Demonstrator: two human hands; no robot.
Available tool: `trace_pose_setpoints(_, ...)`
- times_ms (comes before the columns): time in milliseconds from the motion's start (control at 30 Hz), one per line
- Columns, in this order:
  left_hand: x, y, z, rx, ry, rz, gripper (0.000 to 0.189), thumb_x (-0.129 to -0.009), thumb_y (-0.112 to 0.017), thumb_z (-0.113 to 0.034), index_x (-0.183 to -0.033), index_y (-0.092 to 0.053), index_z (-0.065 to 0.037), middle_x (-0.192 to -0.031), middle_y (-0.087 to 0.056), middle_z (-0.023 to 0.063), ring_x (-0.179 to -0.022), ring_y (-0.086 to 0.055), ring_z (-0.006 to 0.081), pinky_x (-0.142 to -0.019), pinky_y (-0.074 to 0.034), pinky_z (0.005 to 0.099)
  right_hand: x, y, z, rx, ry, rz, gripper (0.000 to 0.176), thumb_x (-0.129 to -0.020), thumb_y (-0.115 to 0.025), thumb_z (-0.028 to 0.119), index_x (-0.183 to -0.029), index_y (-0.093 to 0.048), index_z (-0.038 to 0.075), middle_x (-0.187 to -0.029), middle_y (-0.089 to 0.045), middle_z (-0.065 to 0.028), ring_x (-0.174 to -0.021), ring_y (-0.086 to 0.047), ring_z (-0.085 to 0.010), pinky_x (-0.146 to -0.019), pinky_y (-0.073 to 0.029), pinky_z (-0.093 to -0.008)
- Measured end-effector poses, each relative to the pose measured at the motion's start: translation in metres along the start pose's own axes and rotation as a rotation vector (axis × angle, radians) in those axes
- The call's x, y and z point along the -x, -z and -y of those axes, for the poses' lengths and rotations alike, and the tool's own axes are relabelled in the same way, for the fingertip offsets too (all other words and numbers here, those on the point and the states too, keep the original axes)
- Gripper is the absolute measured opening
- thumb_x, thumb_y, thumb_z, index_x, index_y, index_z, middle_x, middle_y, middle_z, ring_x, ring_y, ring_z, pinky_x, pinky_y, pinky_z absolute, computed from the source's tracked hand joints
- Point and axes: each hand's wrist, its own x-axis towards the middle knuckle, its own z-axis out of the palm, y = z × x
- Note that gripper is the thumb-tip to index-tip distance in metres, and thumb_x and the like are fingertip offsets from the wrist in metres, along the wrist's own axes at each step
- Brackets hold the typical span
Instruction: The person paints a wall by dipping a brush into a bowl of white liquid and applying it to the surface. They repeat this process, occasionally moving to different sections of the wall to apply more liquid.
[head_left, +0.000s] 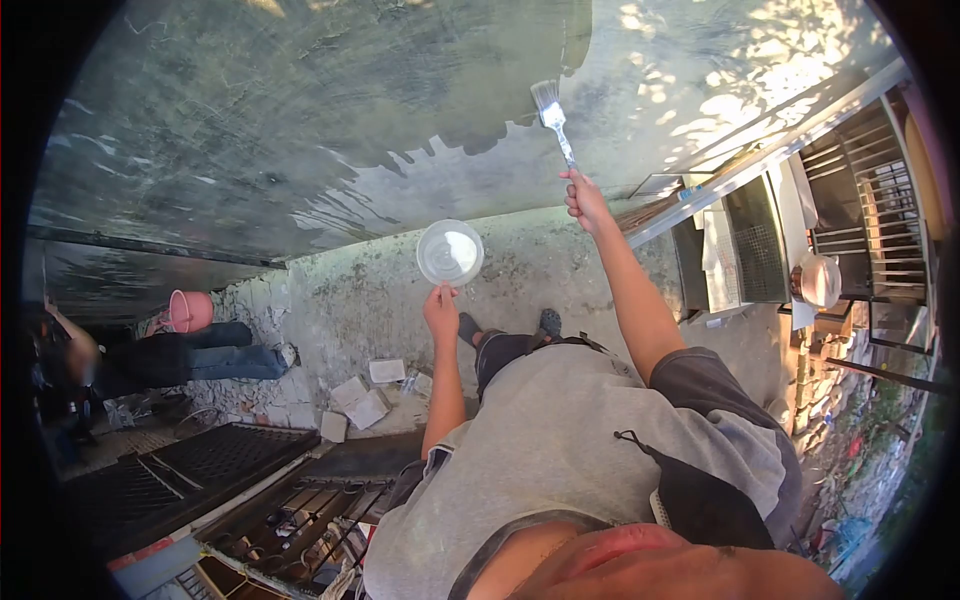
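Observation:
My right hand [588,203] is wrapped round the handle of a paintbrush [553,118], whose pale bristles point up at the wall. The bristles overlap the edge between a darker, wet-looking area of the grey-green wall [430,75] and a lighter one. Drips run down from the dark area's lower edge. In front of my body, my left hand [441,312] pinches the rim of a round, translucent plastic tub [450,253]. Light shines off the inside of the tub.
Another person in jeans [235,362] stands at the left, near a pink bucket [190,311]. Pale blocks [360,400] lie on the concrete floor [340,310]. Dark metal racks [290,510] stand at lower left; at right are a black crate [755,240] and a barred metal frame [890,200].

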Motion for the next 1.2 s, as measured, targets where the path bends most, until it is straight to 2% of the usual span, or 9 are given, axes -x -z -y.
trace_pose_setpoints(133,0.008,0.009,-0.001,-0.005,-0.023,-0.041,0.034,-0.097,-0.053,-0.022,-0.073,-0.061,0.001,-0.064,-0.059,0.0038,-0.062,-0.05,0.0099,-0.061,-0.04,0.0283,-0.035,0.045,-0.077,-0.127,-0.28,-0.167,0.028,-0.103,-0.042,0.033,-0.105,-0.05,0.006,-0.059,-0.028,0.0068,-0.044,-0.022,-0.0058,-0.038,-0.017,-0.0235)
trace_pose_setpoints(200,0.007,0.014,0.004,-0.021,0.019,-0.042,0.033,-0.096,-0.053,-0.022,-0.073,-0.061,0.0,-0.064,-0.059,0.0038,-0.062,-0.05,0.0107,-0.062,-0.04,0.0287,-0.041,0.043,-0.074,-0.199,-0.388,-0.244,0.028,-0.103,-0.04,0.031,-0.102,-0.049,0.005,-0.058,-0.028,0.0064,-0.043,-0.022,-0.0063,-0.038,-0.017,-0.024)
trace_pose_setpoints(300,0.008,0.019,0.009,-0.02,-0.01,-0.058,0.033,-0.095,-0.053,-0.022,-0.073,-0.061,0.0,-0.065,-0.06,0.0042,-0.063,-0.052,0.0112,-0.062,-0.041,0.0292,-0.05,0.024,-0.049,-0.217,-0.289,-0.234,0.028,-0.102,-0.04,0.03,-0.097,-0.048,0.003,-0.056,-0.026,0.0052,-0.042,-0.024,-0.0078,-0.038,-0.016,-0.026)
trace_pose_setpoints(400,0.007,0.02,0.014,-0.025,0.044,-0.05,0.033,-0.095,-0.053,-0.023,-0.073,-0.062,0.001,-0.065,-0.06,0.0044,-0.064,-0.052,0.0113,-0.063,-0.041,0.0296,-0.027,-0.027,0.046,-0.187,0.002,-0.079,0.026,-0.102,-0.04,0.028,-0.099,-0.048,0.003,-0.056,-0.028,0.0053,-0.042,-0.023,-0.0072,-0.038,-0.017,-0.026)
trace_pose_setpoints(533,0.004,0.017,0.013,-0.031,-0.016,-0.079,0.033,-0.095,-0.053,-0.022,-0.073,-0.062,0.001,-0.066,-0.061,0.0053,-0.063,-0.053,0.0121,-0.063,-0.042,0.0297,0.057,-0.089,0.177,-0.228,0.241,0.091,0.024,-0.102,-0.042,0.024,-0.103,-0.049,0.001,-0.058,-0.029,0.0059,-0.043,-0.022,-0.0052,-0.038,-0.016,-0.0246)
trace_pose_setpoints(700,-0.001,0.003,0.009,-0.031,-0.002,-0.015,0.032,-0.095,-0.053,-0.022,-0.074,-0.063,0.001,-0.067,-0.063,0.0068,-0.063,-0.055,0.014,-0.063,-0.043,0.0298,0.163,-0.121,0.252,-0.169,0.463,0.239,0.027,-0.103,-0.043,0.024,-0.111,-0.052,0.001,-0.06,-0.024,0.007,-0.045,-0.019,-0.0037,-0.038,-0.014,-0.0223)
trace_pose_setpoints(900,-0.003,-0.021,-0.01,0.037,-0.017,0.03,0.031,-0.095,-0.054,-0.02,-0.073,-0.062,0.001,-0.063,-0.059,0.0044,-0.06,-0.05,0.0112,-0.059,-0.04,0.0292,0.197,-0.127,0.263,-0.081,0.6,0.298,0.028,-0.103,-0.042,0.025,-0.115,-0.054,0.003,-0.06,-0.022,0.0075,-0.045,-0.017,-0.0026,-0.038,-0.013,-0.0212)
trace_pose_setpoints(1000,-0.008,-0.03,-0.001,0.008,-0.06,0.026,0.031,-0.094,-0.054,-0.02,-0.073,-0.062,0.001,-0.063,-0.059,0.0042,-0.06,-0.05,0.0114,-0.059,-0.04,0.0293,0.169,-0.119,0.257,-0.118,0.523,0.294,0.027,-0.103,-0.045,0.029,-0.109,-0.056,0.005,-0.061,-0.025,0.0071,-0.045,-0.02,-0.003,-0.039,-0.014,-0.0222)
trace_pose_setpoints(1200,-0.011,-0.037,-0.005,0.028,-0.083,0.045,0.032,-0.094,-0.053,-0.021,-0.072,-0.062,0.001,-0.062,-0.058,0.0048,-0.059,-0.05,0.0116,-0.059,-0.04,0.0293,0.059,-0.05,0.149,0.093,0.315,0.135,0.031,-0.103,-0.044,0.039,-0.103,-0.052,0.009,-0.061,-0.026,0.0069,-0.045,-0.022,-0.0039,-0.039,-0.016,-0.0227)
